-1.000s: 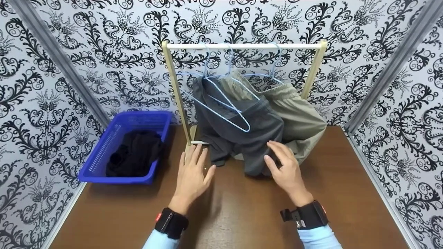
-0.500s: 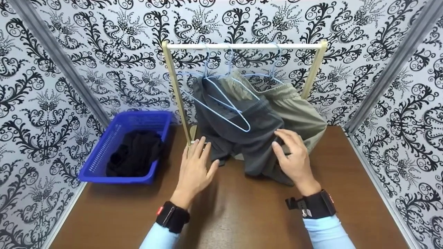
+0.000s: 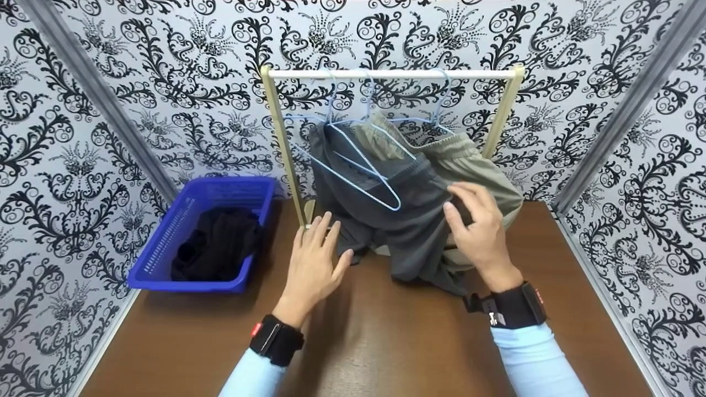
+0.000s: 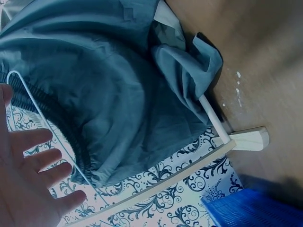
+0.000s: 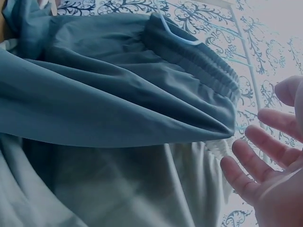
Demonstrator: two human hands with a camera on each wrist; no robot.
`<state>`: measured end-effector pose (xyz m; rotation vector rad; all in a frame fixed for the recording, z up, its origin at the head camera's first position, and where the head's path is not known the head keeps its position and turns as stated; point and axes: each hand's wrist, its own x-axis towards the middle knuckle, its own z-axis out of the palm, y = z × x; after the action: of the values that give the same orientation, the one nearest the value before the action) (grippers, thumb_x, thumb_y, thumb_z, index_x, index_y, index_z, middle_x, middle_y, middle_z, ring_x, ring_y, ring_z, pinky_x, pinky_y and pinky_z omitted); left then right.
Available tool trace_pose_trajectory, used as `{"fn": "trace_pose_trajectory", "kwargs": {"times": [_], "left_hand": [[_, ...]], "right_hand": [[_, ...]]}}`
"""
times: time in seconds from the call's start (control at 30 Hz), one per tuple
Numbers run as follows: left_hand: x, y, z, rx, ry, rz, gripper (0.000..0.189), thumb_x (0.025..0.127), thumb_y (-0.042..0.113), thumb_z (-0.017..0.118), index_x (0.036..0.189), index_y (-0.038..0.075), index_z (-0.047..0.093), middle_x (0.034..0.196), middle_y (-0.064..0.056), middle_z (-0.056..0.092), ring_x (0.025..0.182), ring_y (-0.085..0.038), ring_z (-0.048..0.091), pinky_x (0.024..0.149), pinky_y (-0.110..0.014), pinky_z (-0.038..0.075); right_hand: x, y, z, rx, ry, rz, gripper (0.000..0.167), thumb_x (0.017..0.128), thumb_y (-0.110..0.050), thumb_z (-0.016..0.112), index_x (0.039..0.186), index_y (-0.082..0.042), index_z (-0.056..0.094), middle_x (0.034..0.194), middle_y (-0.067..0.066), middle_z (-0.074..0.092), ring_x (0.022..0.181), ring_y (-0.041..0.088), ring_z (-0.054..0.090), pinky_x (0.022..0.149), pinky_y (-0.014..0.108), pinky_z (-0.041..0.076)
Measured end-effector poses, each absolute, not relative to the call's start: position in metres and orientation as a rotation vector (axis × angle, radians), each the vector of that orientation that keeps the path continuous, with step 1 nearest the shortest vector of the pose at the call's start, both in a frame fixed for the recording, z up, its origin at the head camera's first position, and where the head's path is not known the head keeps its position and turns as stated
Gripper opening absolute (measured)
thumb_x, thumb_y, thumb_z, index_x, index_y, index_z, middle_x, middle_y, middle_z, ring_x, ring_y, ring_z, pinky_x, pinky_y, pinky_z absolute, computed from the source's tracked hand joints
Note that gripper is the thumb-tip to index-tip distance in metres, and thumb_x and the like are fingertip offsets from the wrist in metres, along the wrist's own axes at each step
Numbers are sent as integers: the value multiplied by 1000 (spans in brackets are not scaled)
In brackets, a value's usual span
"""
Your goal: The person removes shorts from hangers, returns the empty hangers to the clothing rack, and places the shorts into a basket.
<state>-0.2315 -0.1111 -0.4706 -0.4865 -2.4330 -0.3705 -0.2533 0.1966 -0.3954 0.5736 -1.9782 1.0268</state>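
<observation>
Dark grey shorts (image 3: pixel 408 215) with an elastic waistband hang from a light-blue wire hanger (image 3: pixel 364 190), whose lower corner sticks out in front of the cloth. Behind them, khaki shorts (image 3: pixel 480 171) hang on the same rack. My right hand (image 3: pixel 480 231) is at the right side of the grey shorts, fingers slightly bent and apart, holding nothing. In the right wrist view its fingertips (image 5: pixel 232 165) are beside the waistbands. My left hand (image 3: pixel 314 270) is spread, palm down, near the foot of the rack's left post. Nothing is in it either.
The small rack has a white top rail (image 3: pixel 397 73) and pale wooden posts (image 3: pixel 284 143). To the left, a blue plastic basket (image 3: pixel 187 286) contains a black garment (image 3: pixel 220 242). All of this stands on a brown table (image 3: pixel 375 353), with patterned walls behind and at the sides.
My right hand has risen up and right along the grey shorts, and a lower leg of them now spreads further right over the table. My left hand has moved slightly right.
</observation>
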Motion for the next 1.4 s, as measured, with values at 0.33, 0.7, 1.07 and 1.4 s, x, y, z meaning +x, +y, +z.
{"fn": "trace_pose_trajectory", "kwargs": {"times": [0.33,0.7,1.07,1.4], "left_hand": [[-234,-108,-458,-501,-2485,-342,60,101,43,55,146,3,55,157,-18,47,145,-38,43,119,-60,29],[-236,-108,-457,-516,-2544,-256,63,101,47,53,147,5,55,157,-17,47,144,-37,44,118,-60,30],[-238,-109,-463,-517,-2544,-211,62,101,47,53,145,4,57,154,-18,51,141,-38,48,116,-60,33],[-236,-111,-463,-502,-2569,-222,64,101,47,52,149,5,53,155,-18,49,141,-38,48,116,-60,33]], "right_hand": [[-270,203,-380,540,-2066,1022,33,93,-8,68,123,6,69,125,27,65,120,43,60,108,55,43],[-285,198,-384,544,-2126,993,34,95,-9,68,124,9,67,124,26,67,113,42,63,103,55,47],[-294,191,-385,472,-2278,1071,40,100,-14,66,132,9,61,129,27,65,120,44,62,108,54,44],[-298,184,-384,455,-2371,1097,36,102,-21,64,126,6,65,121,29,69,113,47,65,102,56,47]]}}
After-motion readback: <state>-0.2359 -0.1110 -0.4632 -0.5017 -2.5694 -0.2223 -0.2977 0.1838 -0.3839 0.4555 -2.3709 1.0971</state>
